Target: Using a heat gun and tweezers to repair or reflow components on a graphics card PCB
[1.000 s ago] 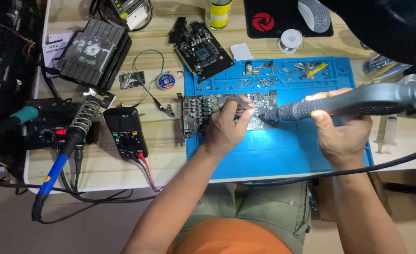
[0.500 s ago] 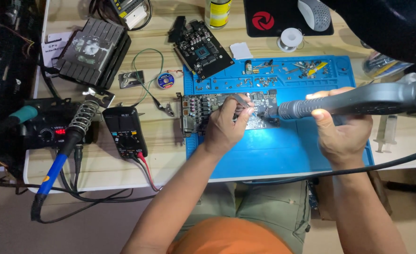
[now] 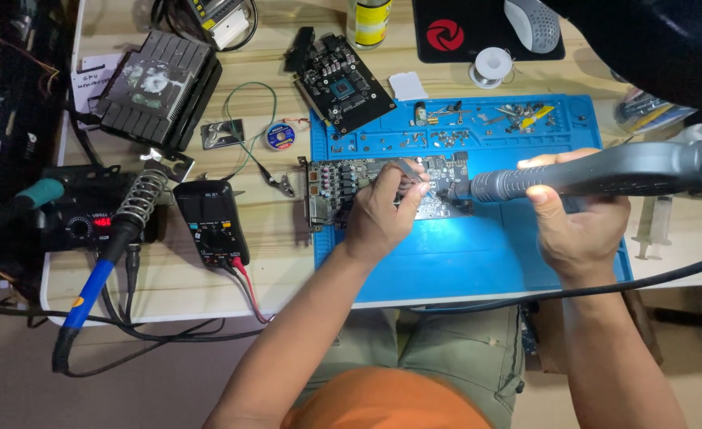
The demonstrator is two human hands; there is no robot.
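Here the left hand [image 3: 379, 214] rests on a circuit board [image 3: 343, 191] that lies along the upper left edge of a blue work mat [image 3: 462, 262] on the wooden counter [image 3: 279, 254]. Its grip is narrow, pinched on a pair of metal tweezers [image 3: 405, 168] whose tips point down onto the board near its middle. The right hand [image 3: 577, 230] has its grip wrapped full around the grey handle of a hot-air tool [image 3: 597, 173], held level, with the dark nozzle right at the board's right end, close by the tweezer tips. A thick black cable [image 3: 629, 284] runs from that side across the mat's lower right.

As a judgement, the work on the board is under way and not finished: both tools are at the same spot, nothing is visibly lifted in the tweezers, and whether a part there has come loose is too small to tell. Small screws and parts [image 3: 446, 137] lie in the mat's top trays, and a second, bare circuit board [image 3: 343, 83] sits tilted above the mat, touching its corner.

To the left stand a black multimeter [image 3: 212, 222] with red and black leads, a soldering station [image 3: 89, 222] with a blue-handled iron [image 3: 101, 274] in its spring holder, and a finned black cooler [image 3: 156, 87].
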